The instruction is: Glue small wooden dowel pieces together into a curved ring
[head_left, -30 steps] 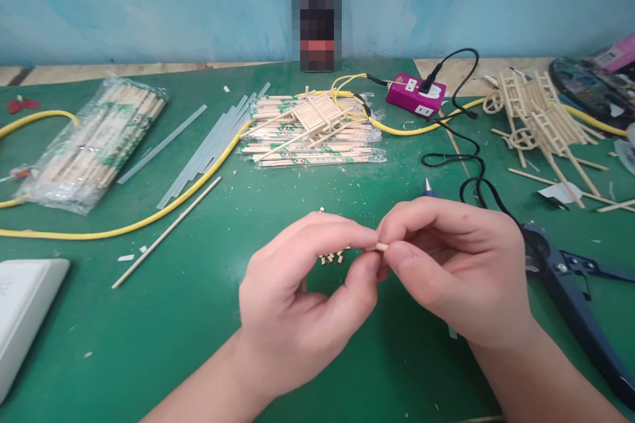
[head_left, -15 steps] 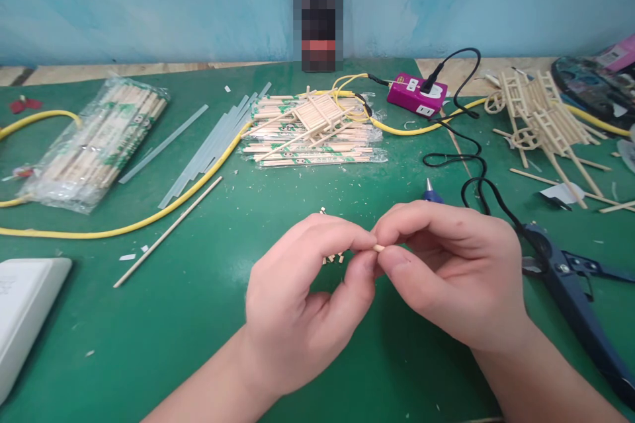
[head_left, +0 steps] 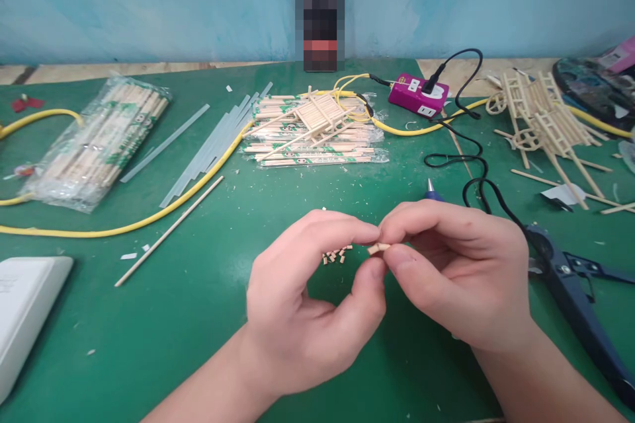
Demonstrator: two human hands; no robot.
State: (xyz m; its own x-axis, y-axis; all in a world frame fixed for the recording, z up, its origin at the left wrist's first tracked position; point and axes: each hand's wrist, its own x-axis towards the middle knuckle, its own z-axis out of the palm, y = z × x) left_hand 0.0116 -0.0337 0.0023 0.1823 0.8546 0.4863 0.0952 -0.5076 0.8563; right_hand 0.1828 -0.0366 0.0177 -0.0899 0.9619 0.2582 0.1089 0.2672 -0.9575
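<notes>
My right hand pinches short cut pieces of wooden stick between thumb and forefinger. They look like two bits joined at an angle. My left hand is close against its left side, thumb and forefinger parted around the pieces, the forefinger's tip by the right fingertips. Behind the left hand lies a small heap of cut stick bits, partly covered by it. The tip of a blue glue gun shows past my right hand, which hides the rest.
Blue-handled cutters lie at right, below a wooden stick model. Packs of chopsticks hold another stick frame at the back. Glue sticks, a loose chopstick, a yellow cable and a purple power socket surround the work area.
My left thumb has dropped away from the forefinger, so the pinch has parted and more of the wooden pieces shows. The right hand still pinches them.
</notes>
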